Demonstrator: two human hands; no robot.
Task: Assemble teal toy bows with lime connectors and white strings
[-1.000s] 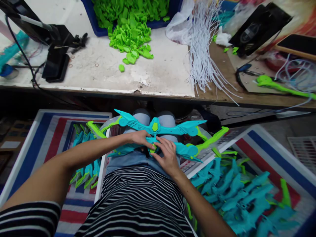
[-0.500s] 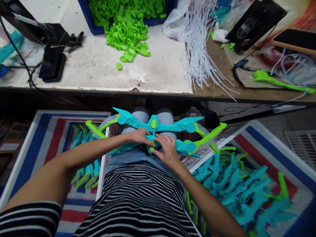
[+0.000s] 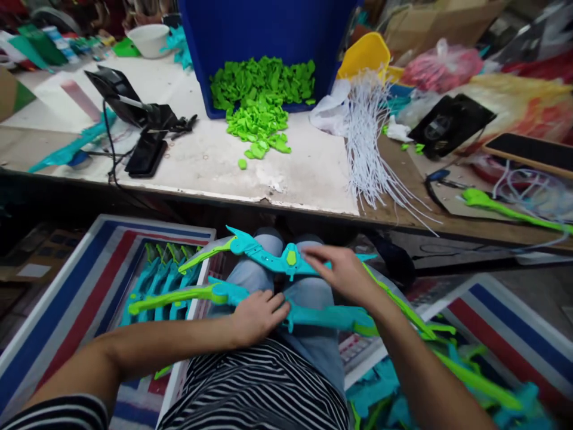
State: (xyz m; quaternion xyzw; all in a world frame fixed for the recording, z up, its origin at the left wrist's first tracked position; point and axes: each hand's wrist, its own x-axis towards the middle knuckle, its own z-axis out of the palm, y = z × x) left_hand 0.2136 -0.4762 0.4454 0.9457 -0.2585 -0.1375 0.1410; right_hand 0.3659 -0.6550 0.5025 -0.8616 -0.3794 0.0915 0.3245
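Two turquoise toy bows with lime-green limbs lie across my lap, one beyond the other. On the farther toy bow (image 3: 264, 255), a lime-green cap sits at the centre. My right hand (image 3: 347, 272) grips this bow just right of the cap, its fingers reaching across the turquoise part. Over the middle of the nearer toy bow (image 3: 331, 317) lies my left hand (image 3: 259, 316), its fingers curled around it. That hand hides part of the nearer bow's centre, and my right forearm covers part of the right-hand limbs.
A crate (image 3: 102, 239) on the left holds several toy bows; another crate (image 3: 505, 298) on the right holds more. On the workbench (image 3: 201, 173) are a blue bin (image 3: 268, 30) spilling green pieces (image 3: 259, 119), white cords (image 3: 369, 137), a phone (image 3: 147, 154) and a black fan (image 3: 450, 125).
My hands have parted from the bows' centres: the right went to the farther bow, the left settled on the nearer one. The bows lie further apart and tilted. The view has lifted.
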